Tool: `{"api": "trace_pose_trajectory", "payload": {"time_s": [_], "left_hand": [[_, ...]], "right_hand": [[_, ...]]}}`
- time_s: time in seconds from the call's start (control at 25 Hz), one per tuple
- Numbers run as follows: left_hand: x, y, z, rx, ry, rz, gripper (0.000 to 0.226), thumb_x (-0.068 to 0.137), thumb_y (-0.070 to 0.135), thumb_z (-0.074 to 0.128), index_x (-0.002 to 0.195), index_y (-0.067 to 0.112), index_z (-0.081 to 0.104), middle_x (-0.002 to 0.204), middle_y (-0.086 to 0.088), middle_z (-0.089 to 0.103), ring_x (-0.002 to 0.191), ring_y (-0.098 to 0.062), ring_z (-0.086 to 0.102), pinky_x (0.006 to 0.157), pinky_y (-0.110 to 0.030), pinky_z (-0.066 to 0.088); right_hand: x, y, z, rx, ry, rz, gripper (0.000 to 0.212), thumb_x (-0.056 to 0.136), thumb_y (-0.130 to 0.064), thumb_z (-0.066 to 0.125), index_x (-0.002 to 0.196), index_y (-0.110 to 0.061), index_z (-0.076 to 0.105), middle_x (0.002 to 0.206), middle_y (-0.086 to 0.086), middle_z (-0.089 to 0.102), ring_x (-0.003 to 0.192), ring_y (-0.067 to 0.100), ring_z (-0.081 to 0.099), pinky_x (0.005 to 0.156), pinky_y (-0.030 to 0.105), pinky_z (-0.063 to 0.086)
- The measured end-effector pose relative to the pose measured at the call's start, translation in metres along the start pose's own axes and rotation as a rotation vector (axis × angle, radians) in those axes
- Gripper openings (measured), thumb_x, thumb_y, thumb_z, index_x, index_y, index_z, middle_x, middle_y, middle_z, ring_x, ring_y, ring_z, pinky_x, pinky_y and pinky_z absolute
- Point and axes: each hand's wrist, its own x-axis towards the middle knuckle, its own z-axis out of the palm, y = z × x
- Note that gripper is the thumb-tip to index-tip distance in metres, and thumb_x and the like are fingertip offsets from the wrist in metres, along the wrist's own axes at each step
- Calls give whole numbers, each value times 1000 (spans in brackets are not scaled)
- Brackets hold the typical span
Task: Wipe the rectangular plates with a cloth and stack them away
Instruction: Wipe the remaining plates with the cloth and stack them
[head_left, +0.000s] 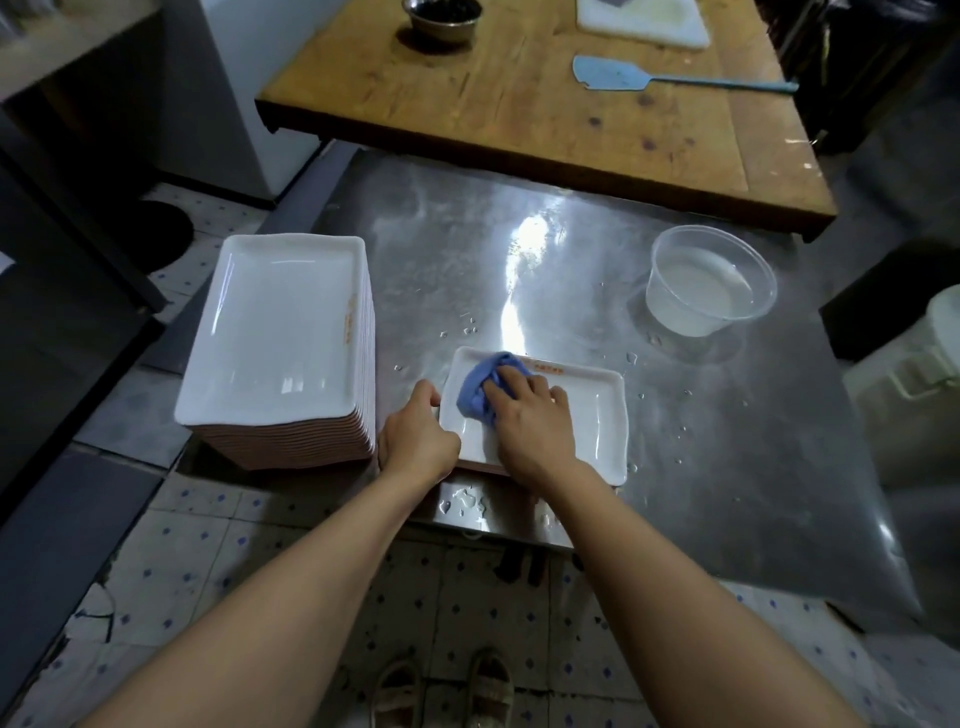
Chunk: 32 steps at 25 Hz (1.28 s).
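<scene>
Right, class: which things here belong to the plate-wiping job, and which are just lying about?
In the job: blue cloth, plate being wiped, tall plate stack, left hand, right hand.
Lying about: water tub, blue spatula, metal bowl, white board.

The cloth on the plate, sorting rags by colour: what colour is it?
Blue cloth, seen in the head view.

A stack of plates (275, 338) sits at the counter's (675, 467) left edge; one plate (597, 431) lies near the front edge, a tub (711, 280) behind it to the right.
</scene>
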Motion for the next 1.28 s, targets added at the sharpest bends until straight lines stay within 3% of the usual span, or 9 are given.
{"api": "trace_pose_trajectory", "payload": {"time_s": [0.16,0.32,0.48,0.72,0.92,1.04,1.28], "left_hand": [[-1,0,3,-14,47,-5,31,70,5,50,89,26,39,68,5,47,71,-26,44,59,-29,28],[-3,1,3,-30,60,-27,30,70,4,50,91,24,43,63,7,43,68,-25,45,57,-29,28],[-4,2,2,-53,52,-34,31,68,4,49,90,24,43,70,-2,57,70,-28,50,57,-29,30],[-6,6,1,-10,55,-41,32,68,3,53,90,23,44,72,-2,50,72,-29,47,60,-28,32],[-10,8,0,-14,60,-44,30,70,3,50,91,23,43,77,-7,59,76,-31,54,61,-29,34],[-14,9,0,-9,69,-47,31,70,2,50,92,23,43,78,-7,58,77,-32,54,61,-28,35],[-19,15,-6,24,57,-70,30,73,0,55,96,19,48,89,-12,59,79,-29,50,62,-28,34]], "right_hand": [[-24,47,-5,-49,-22,180,42,91,-21,45,133,-23,45,147,1,31,128,26,35,99,39,25],[-37,55,-16,-79,-58,264,38,92,-16,44,129,-16,50,139,7,38,122,28,38,96,36,29],[-57,28,-14,26,-120,214,36,90,-11,42,125,-12,55,134,10,42,113,30,43,86,34,35],[-58,-8,-7,66,-74,-14,36,86,-14,47,121,-19,53,133,2,45,111,27,41,86,35,27],[-89,40,-13,-47,-35,127,33,84,-14,48,116,-19,54,129,2,49,110,28,43,82,36,22],[-100,56,-17,-116,-46,132,30,86,-14,51,117,-16,52,126,5,51,109,27,42,84,37,28],[-98,68,-32,36,15,217,36,80,-6,50,114,-17,54,117,4,57,104,25,44,80,32,32]]}}
